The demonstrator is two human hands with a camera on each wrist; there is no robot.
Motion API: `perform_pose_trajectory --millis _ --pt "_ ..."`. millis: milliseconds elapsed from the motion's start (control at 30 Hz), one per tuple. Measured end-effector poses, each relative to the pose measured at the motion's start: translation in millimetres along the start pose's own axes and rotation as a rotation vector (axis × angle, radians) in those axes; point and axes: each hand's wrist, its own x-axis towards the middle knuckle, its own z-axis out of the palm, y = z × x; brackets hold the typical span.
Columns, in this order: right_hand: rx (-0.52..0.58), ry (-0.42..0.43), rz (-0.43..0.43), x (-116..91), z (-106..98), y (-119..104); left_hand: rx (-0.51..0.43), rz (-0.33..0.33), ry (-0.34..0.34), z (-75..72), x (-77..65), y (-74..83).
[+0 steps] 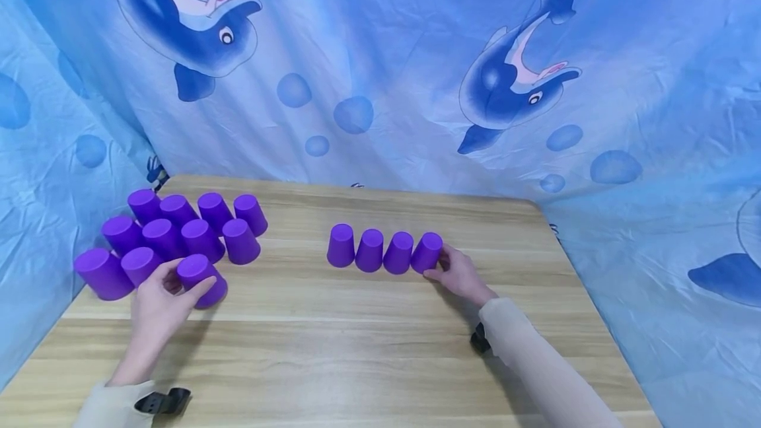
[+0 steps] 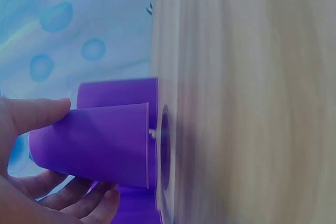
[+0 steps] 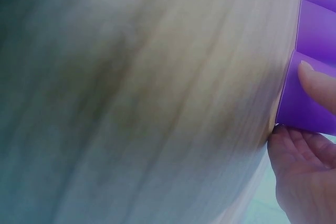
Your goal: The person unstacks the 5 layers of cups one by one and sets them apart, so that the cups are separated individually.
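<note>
My left hand (image 1: 159, 306) holds an upside-down purple cup (image 1: 205, 290) at the front right of a cluster of like cups, thumb on one side and fingers on the other. In the left wrist view the rim of this cup (image 2: 100, 142) appears slightly off the table, over a dark shadow. To the right, my right hand (image 1: 460, 275) pinches the rightmost purple cup (image 1: 425, 255) of a short row between thumb and fingers. The right wrist view shows the thumb lying across that cup (image 3: 296, 100), with the fingers by its rim.
Several upside-down purple cups (image 1: 162, 240) stand in rows at the table's left. The right-hand row holds other such cups (image 1: 369, 253) side by side. Beneath is a wood-grain table (image 1: 333, 349); a blue dolphin-print curtain (image 1: 404, 32) hangs behind and along both sides.
</note>
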Motion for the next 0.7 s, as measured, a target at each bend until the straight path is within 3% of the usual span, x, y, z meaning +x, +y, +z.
perform_pose_trajectory --millis 267,467,700 --pt "-0.007 0.01 0.003 0.8 -0.1 -1.3 0.078 -0.043 0.067 -11.2 6.3 -12.9" --pt "-0.01 0.006 0.003 1.2 0.2 -1.6 0.099 -0.091 0.039 -14.0 7.3 -17.9" --pt "-0.013 0.01 0.002 0.9 0.8 -1.3 0.083 -0.08 0.001 -14.8 9.4 -17.3"
